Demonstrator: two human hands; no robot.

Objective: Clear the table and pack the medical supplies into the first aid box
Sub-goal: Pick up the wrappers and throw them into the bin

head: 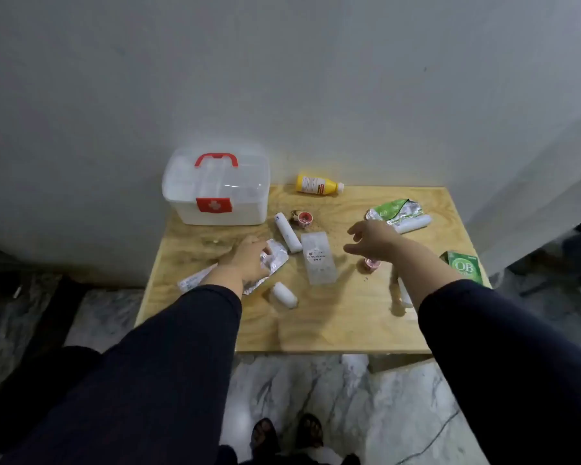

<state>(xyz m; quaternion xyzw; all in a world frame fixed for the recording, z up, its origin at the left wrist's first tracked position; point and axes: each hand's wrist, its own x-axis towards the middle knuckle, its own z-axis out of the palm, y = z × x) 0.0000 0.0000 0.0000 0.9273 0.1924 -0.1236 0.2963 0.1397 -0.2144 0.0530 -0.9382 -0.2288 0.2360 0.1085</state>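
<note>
The white first aid box [215, 193] with a red handle stands shut at the table's back left corner. My left hand [247, 260] rests on silver blister packs [277, 260], fingers closing on them. My right hand [373, 241] hovers open above the table's middle right, over a small pink tape roll [371, 263]. Between my hands lie a clear cling film packet [317, 261] and a white bandage roll [287, 233]. Another white roll [284, 294] lies nearer to me.
A yellow bottle [319, 185] lies at the back edge. A pink tape roll [304, 218], a green foil pack [394, 211] on a white roll [413, 223], and a green box [465, 266] sit on the wooden table [332, 327]. The wall is behind.
</note>
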